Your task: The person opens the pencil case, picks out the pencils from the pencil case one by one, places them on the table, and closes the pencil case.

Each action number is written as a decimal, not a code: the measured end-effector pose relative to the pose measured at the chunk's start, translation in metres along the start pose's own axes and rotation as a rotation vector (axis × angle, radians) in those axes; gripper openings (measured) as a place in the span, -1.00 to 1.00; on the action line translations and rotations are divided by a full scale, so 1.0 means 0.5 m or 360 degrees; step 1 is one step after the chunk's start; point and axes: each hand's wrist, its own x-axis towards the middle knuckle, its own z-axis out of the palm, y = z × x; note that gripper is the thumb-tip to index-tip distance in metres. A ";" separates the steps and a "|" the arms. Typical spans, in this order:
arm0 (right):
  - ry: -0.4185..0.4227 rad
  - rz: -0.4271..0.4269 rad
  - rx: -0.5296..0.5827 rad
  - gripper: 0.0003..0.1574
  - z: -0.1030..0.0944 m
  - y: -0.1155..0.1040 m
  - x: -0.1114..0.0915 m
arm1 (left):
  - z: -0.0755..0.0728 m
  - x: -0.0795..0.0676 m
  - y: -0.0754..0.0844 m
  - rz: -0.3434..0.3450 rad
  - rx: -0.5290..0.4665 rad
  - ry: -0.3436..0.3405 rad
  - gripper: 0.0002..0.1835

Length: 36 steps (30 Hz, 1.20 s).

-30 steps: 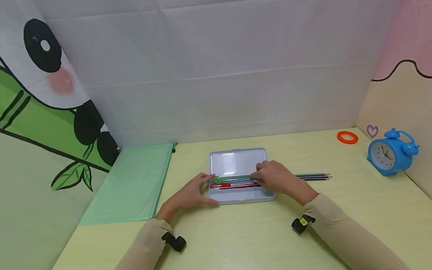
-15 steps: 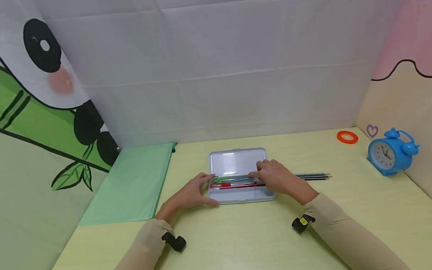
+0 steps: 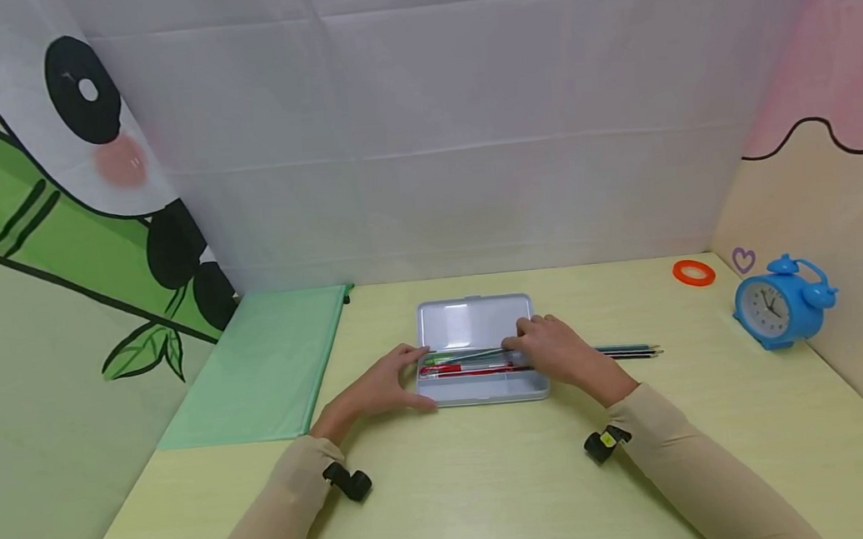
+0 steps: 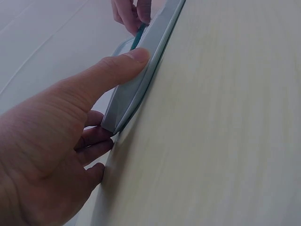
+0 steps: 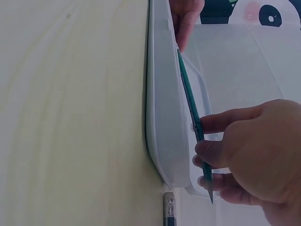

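Observation:
An open white pencil case [image 3: 485,393] lies in mid-table, its lid folded back. My left hand [image 3: 379,384] holds its left end, thumb on the front wall and fingers around the far side. Over the case's right part, my right hand [image 3: 557,351] pinches a dark green pencil [image 5: 192,101] between thumb and fingers. In the right wrist view the pencil's sharpened tip sticks out past the fingers, and its other end reaches toward the left hand. A red pen [image 3: 449,370] and a green one [image 3: 441,359] lie inside the case; the right hand partly hides the contents.
Several dark pencils [image 3: 636,350] lie on the table right of the case. Further right stand a blue alarm clock [image 3: 776,308] and, behind it, an orange ring [image 3: 694,274]. A green zip pouch [image 3: 258,373] lies flat at the left.
My right hand has shifted slightly right and up with the pencil, whose right end sits a little higher. The left hand and the case have stayed in place.

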 end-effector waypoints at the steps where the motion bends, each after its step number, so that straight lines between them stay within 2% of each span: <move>1: -0.0004 0.0005 0.0005 -0.59 -0.001 0.001 0.000 | 0.000 0.000 0.000 -0.0002 0.0001 0.0001 0.08; 6: -0.0004 0.0013 0.0038 -0.59 -0.008 0.007 -0.003 | 0.000 0.000 0.000 -0.0003 0.0000 0.0003 0.07; 15: 0.0052 0.0001 0.0064 -0.73 -0.027 0.018 -0.011 | -0.001 0.001 0.001 0.0001 -0.0014 0.0003 0.08; 19: 0.0058 0.0030 0.0145 -0.75 -0.041 0.033 -0.017 | -0.001 0.001 0.001 0.0002 -0.0013 0.0003 0.08; 29: -0.0066 0.0243 0.0305 -0.64 -0.074 0.082 -0.044 | 0.000 0.001 -0.004 0.0020 -0.0004 0.0007 0.08; 36: -0.0185 0.0331 0.0371 -0.72 -0.082 0.115 -0.067 | 0.000 0.000 -0.004 0.0040 -0.0011 0.0008 0.08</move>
